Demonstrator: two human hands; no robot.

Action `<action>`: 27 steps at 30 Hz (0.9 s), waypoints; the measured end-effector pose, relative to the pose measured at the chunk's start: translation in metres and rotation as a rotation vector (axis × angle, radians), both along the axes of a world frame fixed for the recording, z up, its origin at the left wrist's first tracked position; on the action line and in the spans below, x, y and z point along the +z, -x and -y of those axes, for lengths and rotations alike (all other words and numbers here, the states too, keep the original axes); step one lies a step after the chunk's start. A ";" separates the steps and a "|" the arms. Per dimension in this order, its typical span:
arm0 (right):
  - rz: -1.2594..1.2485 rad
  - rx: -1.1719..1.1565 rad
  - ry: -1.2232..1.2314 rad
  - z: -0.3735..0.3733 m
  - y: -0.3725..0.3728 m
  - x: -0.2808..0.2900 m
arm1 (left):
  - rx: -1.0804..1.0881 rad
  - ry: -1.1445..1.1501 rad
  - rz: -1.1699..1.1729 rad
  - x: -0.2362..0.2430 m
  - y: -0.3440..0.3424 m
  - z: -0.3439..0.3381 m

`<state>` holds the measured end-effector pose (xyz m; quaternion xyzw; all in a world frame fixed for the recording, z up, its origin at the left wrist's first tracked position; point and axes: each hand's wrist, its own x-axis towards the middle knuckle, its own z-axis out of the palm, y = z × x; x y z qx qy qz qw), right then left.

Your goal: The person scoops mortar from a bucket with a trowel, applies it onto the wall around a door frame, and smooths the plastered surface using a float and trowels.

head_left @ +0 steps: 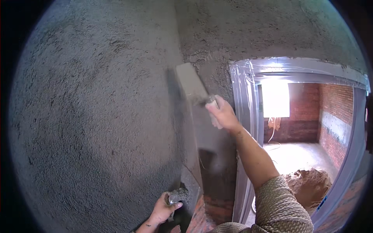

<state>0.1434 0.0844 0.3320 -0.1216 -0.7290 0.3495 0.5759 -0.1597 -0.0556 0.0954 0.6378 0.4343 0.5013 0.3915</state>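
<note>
My right hand [220, 112], raised at the middle, grips the handle of a flat rectangular trowel [189, 79], whose pale face is at the plastered wall [97, 101], near the inner corner left of the doorway. Low in the middle, my left hand [165, 209] is closed on a mortar-smeared tool [181, 197], partly hidden by mortar and shadow. A smoother vertical band of grey plaster runs below the trowel, and the wall to the left is rougher.
At right is a doorway with a plastic-wrapped frame [243, 101]. Beyond it are red brick walls [303, 103], a bright window [275, 100], a cord and a pile of sand [311, 188] on the floor. Bare bricks [213, 207] show low beside the doorway.
</note>
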 end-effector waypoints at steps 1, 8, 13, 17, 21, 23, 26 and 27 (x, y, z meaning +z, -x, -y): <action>0.007 -0.294 -0.182 -0.003 0.003 0.001 | 0.004 -0.013 -0.011 -0.002 0.001 -0.001; 0.058 -1.206 -0.481 -0.030 0.019 0.044 | 0.021 -0.053 -0.071 -0.012 0.001 -0.008; 0.184 -1.172 -0.336 -0.051 0.045 0.058 | 0.060 -0.045 -0.164 -0.008 0.004 -0.004; 0.263 -1.194 -0.283 -0.058 0.062 0.063 | 0.064 -0.046 -0.174 -0.003 0.003 -0.001; 0.305 -1.238 -0.231 -0.049 0.051 0.068 | 0.051 -0.040 -0.162 0.002 0.000 0.002; 0.305 -1.270 -0.201 -0.039 0.036 0.069 | 0.056 -0.017 -0.183 0.004 0.000 0.004; 0.254 -1.273 -0.193 -0.024 0.023 0.067 | 0.063 -0.013 -0.175 0.004 0.000 0.005; 0.196 -1.271 -0.196 -0.020 0.020 0.066 | 0.057 -0.022 -0.164 0.004 -0.001 0.004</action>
